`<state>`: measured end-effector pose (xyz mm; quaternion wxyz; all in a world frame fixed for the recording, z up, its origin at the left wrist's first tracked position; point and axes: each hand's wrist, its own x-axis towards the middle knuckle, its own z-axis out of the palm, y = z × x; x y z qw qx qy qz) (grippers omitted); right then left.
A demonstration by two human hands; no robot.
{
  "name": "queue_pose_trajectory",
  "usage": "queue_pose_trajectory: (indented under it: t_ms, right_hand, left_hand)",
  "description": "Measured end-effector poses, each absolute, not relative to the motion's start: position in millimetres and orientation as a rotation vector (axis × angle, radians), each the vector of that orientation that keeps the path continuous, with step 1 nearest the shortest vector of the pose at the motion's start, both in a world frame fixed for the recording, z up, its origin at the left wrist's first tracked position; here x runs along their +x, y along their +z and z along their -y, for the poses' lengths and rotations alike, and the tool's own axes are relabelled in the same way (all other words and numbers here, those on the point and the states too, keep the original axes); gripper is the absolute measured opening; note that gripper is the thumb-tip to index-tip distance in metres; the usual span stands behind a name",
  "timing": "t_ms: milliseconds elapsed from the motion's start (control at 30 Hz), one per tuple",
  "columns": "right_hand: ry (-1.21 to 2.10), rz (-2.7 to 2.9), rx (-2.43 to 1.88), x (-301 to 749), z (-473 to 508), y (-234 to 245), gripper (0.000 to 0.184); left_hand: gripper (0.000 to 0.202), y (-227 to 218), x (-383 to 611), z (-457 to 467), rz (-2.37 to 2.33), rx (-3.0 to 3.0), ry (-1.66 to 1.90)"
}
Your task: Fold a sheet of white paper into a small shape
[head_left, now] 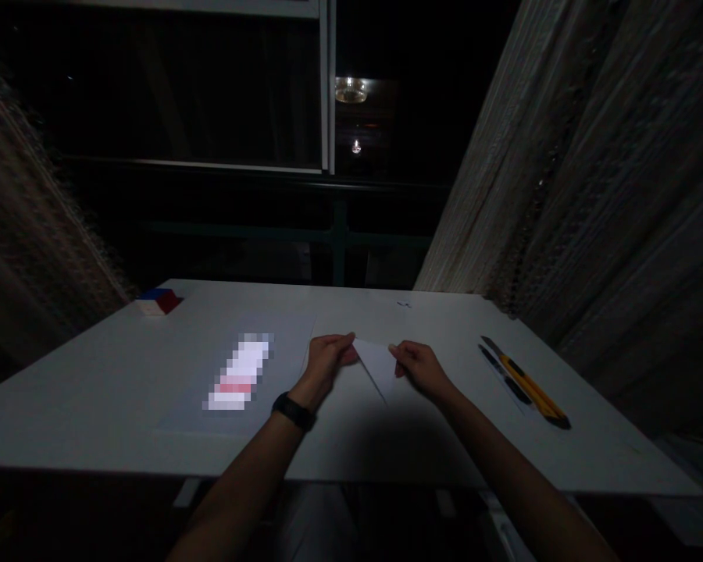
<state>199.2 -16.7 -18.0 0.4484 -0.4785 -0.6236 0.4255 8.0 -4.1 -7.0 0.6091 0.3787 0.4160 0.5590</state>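
Note:
A folded piece of white paper (378, 363) is held up between both hands over the middle of the white table (351, 460). My left hand (328, 359), with a dark band on its wrist, pinches the paper's upper left corner. At the upper right edge, my right hand (415, 365) grips it between thumb and fingers. One slanting edge of the paper runs down to a point between the hands. To the left, a lit, pixelated screen (240, 371) lies on a larger pale sheet (181, 421).
A yellow and black utility knife (533, 389) lies at the right beside a dark pen-like tool (504, 375). A red, blue and white cube (158, 301) sits at the far left corner. Small dark scraps (404, 304) lie near the back edge. Curtains (492, 140) hang beside the window.

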Motion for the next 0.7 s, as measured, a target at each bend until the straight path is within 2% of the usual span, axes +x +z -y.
queue_pose_trajectory:
  t_ms: [267, 533, 700]
  right_hand:
    - [0.803, 1.447, -1.276, 191.4, 24.0, -10.2, 0.043]
    - [1.054, 1.508, -1.22, 192.0, 21.1, -16.2, 0.044]
    - [1.05, 1.521, -1.193, 192.8, 18.7, -19.1, 0.041]
  left_hand:
    - [0.035, -10.7, 12.5, 7.0, -0.936, 0.993, 1.17]
    - [0.035, -11.0, 12.0, 5.9, -0.961, 0.951, 1.234]
    - [0.039, -6.9, 8.5, 6.3, -0.94, 0.909, 1.236]
